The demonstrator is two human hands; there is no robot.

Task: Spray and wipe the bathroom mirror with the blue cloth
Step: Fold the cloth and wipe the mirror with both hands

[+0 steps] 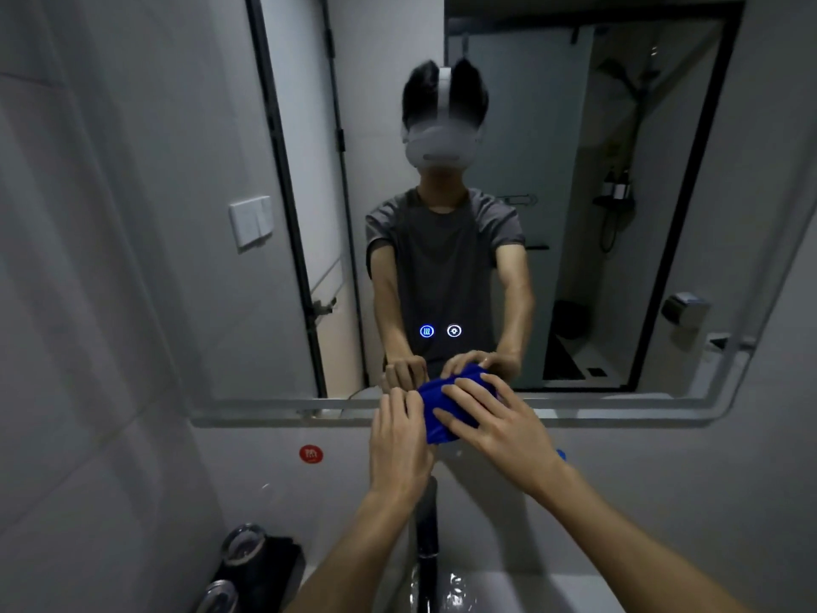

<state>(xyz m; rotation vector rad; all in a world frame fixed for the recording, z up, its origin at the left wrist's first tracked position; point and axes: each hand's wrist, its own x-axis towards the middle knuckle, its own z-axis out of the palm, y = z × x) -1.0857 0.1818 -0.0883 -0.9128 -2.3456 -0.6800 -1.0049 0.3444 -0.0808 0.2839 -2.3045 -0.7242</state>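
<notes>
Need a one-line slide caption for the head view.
Both hands, left hand and right hand, press the blue cloth at the bathroom mirror's lower edge.

Bare forearms (353, 546), grey short-sleeved T-shirt (442, 250), white headset (437, 143)

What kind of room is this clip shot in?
A bathroom, most likely in a home: a wall mirror above a dark faucet and white basin, with a shower fitting reflected behind glass.
</notes>
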